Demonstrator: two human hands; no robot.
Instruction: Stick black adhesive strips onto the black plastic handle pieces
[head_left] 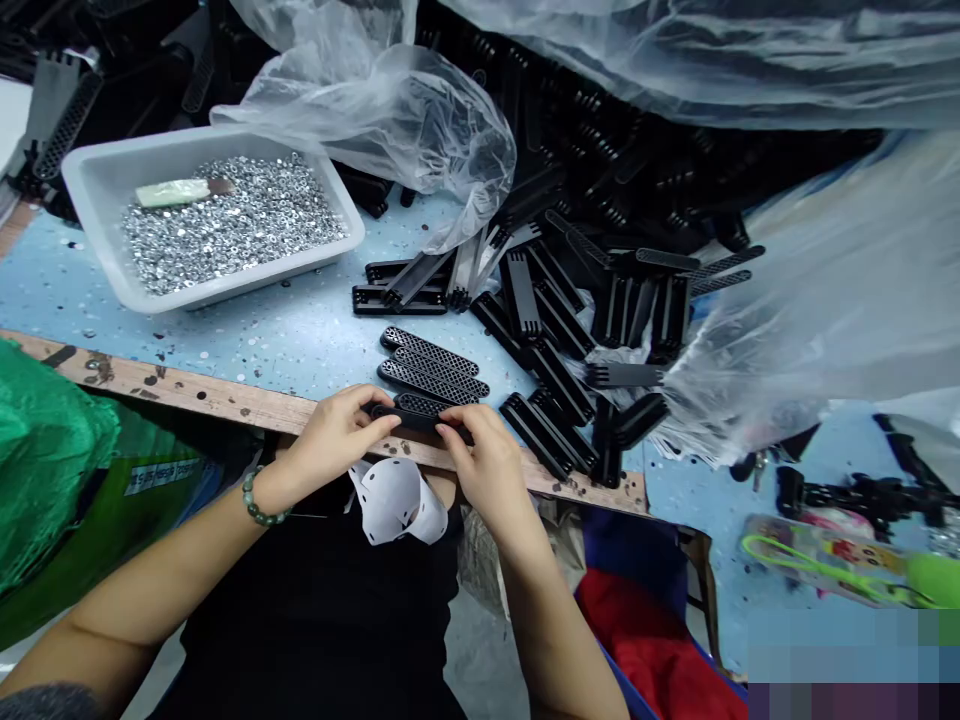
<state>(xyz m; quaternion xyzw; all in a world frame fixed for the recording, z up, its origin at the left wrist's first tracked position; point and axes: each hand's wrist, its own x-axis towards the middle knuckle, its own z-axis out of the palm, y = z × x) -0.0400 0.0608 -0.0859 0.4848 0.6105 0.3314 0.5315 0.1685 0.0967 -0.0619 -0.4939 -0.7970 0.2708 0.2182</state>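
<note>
Black garment (pixel 322 620) below wooden edge (pixel 187 391); left hand (pixel 330 435), right hand (pixel 487 460) pinched closed on black strip (pixel 416 419); tabletop (pixel 300 340) shows toward tray (pixel 247 270)

Bare bench (pixel 300 345) lies in front of the white tray (pixel 255 268), open from the left up to the perforated black strips (pixel 433 378); rightward, heaped black pieces (pixel 555 385) block passage; crumpled clear plastic (pixel 465 130) overhangs the tray's back right corner.

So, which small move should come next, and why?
Perhaps slide the slim black plastic bar toward the black perforated strips on the speckled blue tabletop: the left hand and right hand hold its ends, and the strips lie side by side just ahead.
</note>
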